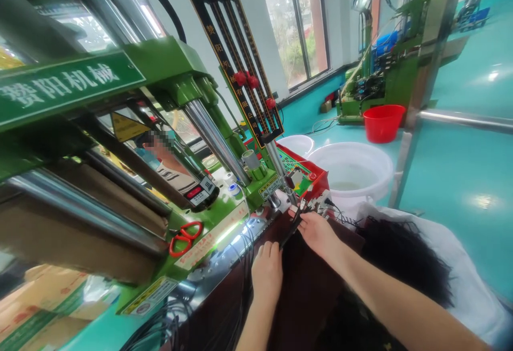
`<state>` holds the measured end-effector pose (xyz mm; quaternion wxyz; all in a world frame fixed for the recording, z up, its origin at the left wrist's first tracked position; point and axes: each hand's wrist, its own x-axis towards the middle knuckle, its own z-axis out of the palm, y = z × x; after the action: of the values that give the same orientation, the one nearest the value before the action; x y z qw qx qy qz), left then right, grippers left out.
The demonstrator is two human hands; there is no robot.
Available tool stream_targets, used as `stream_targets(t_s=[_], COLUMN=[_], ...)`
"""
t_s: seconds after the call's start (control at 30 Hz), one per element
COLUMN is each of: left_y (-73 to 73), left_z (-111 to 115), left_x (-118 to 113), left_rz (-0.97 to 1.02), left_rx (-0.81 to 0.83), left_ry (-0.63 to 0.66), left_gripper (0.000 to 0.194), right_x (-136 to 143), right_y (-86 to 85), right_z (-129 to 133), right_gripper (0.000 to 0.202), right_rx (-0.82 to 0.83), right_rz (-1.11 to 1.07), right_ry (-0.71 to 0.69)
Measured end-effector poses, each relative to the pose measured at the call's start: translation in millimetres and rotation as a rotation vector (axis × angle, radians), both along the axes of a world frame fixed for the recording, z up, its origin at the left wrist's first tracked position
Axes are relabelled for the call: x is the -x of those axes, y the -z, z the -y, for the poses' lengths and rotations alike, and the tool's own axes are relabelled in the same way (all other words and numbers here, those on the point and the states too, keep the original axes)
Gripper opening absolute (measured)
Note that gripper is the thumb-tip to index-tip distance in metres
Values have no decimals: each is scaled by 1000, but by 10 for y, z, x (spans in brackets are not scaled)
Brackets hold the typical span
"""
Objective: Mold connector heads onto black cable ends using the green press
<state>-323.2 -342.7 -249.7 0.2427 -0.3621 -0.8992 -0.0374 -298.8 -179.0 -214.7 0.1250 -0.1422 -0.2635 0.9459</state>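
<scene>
While the right hand (317,232) is pinching bendy, light-looking black cords (290,229) by the green machine (172,65), likely best held near the ends, the left hand (267,270) is hiding its grip.

Glossy metal column (217,141), smooth plastic bucket (383,125)

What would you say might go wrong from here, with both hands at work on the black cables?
The black cables running between the left hand and right hand might snag on the loose cables at the lower left. The red-handled scissors lie unsecured on the green machine bed, so a dragged cable could perhaps catch and knock them.
</scene>
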Motion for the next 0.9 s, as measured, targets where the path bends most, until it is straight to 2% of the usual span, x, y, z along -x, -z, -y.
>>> stream_targets(t_s=[0.1, 0.17, 0.27, 0.37, 0.43, 0.53, 0.57, 0.63, 0.7, 0.77, 0.83, 0.9], left_y=[-46, -85, -130, -148, -148, -133, -126, -112, -101, -97, -104, -122], left_z=[31, 60, 98, 114, 115, 115, 117, 125, 142, 162, 180, 186], left_x=[-18, -32, -52, -67, -75, -85, -86, -81, -66, -45, -27, -22], left_rz=[-19, -6, 80, 168, 213, 273, 286, 308, 351, 423, 497, 544], left_rx=[-109, -219, -391, -487, -511, -528, -537, -573, -624, -678, -719, -743], left_ry=[30, 54, 106, 129, 132, 134, 129, 109, 89, 61, 40, 33], left_gripper=[18, 19, 18, 18, 20, 21, 21, 22, 24, 27, 30, 31], right_x=[-163, -221, -243, -278, -315, -349, -351, -354, -369, -402, -436, -447], right_y=[-101, -100, -28, 39, 58, 59, 54, 36, 4, -40, -89, -136], right_z=[11, -15, -143, -263, -285, -256, -246, -240, -251, -259, -245, -208], right_gripper=[13, 10, 6, 13, 15, 15, 14, 11, 10, 16, 19, 34], right_rx=[-86, -137, -115, -132, -136, -120, -156, -380, -666, -868, -893, -821], right_rz=[-137, -164, -129, -163, -208, -252, -239, -133, 5, 69, 16, -78], right_ry=[13, -43, -287, -483, -474, -367, -326, -324, -454, -654, -730, -623])
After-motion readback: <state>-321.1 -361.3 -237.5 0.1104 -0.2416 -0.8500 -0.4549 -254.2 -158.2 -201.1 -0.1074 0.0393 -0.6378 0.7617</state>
